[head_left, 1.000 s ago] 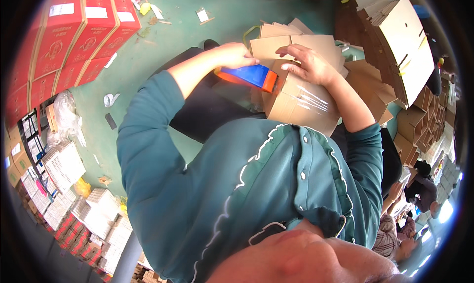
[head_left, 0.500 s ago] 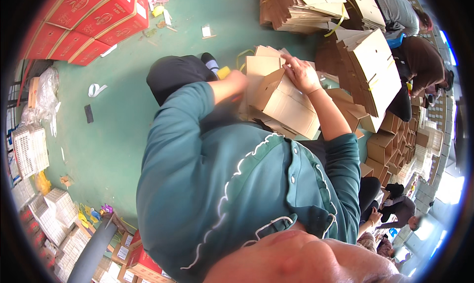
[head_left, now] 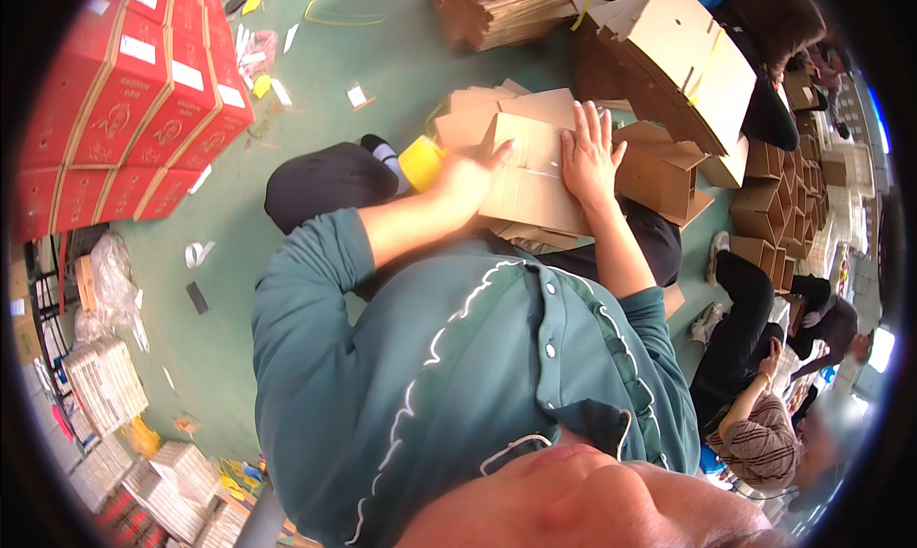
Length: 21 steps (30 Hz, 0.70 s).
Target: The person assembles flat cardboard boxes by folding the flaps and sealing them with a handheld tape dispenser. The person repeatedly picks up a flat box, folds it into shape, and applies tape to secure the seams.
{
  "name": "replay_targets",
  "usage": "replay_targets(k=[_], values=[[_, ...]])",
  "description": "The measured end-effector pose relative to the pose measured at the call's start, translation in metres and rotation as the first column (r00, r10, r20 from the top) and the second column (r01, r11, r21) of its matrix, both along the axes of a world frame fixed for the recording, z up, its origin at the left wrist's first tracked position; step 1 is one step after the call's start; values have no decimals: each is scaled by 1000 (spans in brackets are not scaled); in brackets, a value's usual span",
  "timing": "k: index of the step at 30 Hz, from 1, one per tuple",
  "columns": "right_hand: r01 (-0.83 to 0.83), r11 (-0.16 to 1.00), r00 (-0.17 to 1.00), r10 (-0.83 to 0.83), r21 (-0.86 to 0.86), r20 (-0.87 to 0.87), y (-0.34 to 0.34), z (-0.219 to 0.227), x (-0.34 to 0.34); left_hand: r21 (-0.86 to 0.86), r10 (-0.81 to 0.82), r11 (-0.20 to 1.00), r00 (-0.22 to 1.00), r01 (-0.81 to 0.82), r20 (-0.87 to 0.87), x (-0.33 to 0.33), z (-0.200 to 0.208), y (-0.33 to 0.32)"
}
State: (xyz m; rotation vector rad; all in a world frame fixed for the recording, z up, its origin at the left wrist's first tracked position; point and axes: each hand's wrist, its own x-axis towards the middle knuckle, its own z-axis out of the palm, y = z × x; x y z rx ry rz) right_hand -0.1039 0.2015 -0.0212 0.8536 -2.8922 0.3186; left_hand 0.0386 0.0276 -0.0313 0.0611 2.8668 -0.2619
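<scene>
A brown cardboard carton (head_left: pixel 532 202) rests in front of me, its facing panels lying nearly flat. My right hand (head_left: pixel 590 166) is pressed on its right side, fingers stretched out and nothing held. At the carton's left edge is my left hand (head_left: pixel 463 182), slightly blurred, with the thumb reaching onto the cardboard. A yellow roll-like object (head_left: pixel 418 163) sits against this hand's outer side; the fingers curl around it, partly hidden. Further brown cardboard flaps (head_left: pixel 468 123) show behind and beneath the carton.
Flattened cardboard stacks (head_left: pixel 702 61) stand at the far right, with an open carton (head_left: pixel 659 175) nearer. Red cartons (head_left: pixel 143 99) are piled at the far left. Another person (head_left: pixel 755 395) sits at the right. Scraps and a dark strip (head_left: pixel 197 298) lie on the green floor.
The carton's raised, slanted panels now lie flatter. My right hand has gone from raised bent fingers to a flat palm on it. My left hand has come in to the carton's left edge.
</scene>
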Motion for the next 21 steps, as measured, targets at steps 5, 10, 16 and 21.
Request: replay_targets(k=[5, 10, 16, 21], values=[[767, 362, 374, 419, -530, 828, 70, -73, -33, 84, -28, 994, 925, 64, -379, 22, -32, -6], [968, 168, 35, 649, -188, 760, 47, -87, 13, 424, 140, 886, 980, -186, 138, 28, -129, -38], [773, 582, -65, 471, -254, 880, 107, -44, 20, 800, -17, 589, 988, -112, 151, -3, -88, -31], [943, 120, 151, 677, -310, 720, 188, -82, 33, 917, -101, -78, 918, -392, 384, -47, 86, 12]])
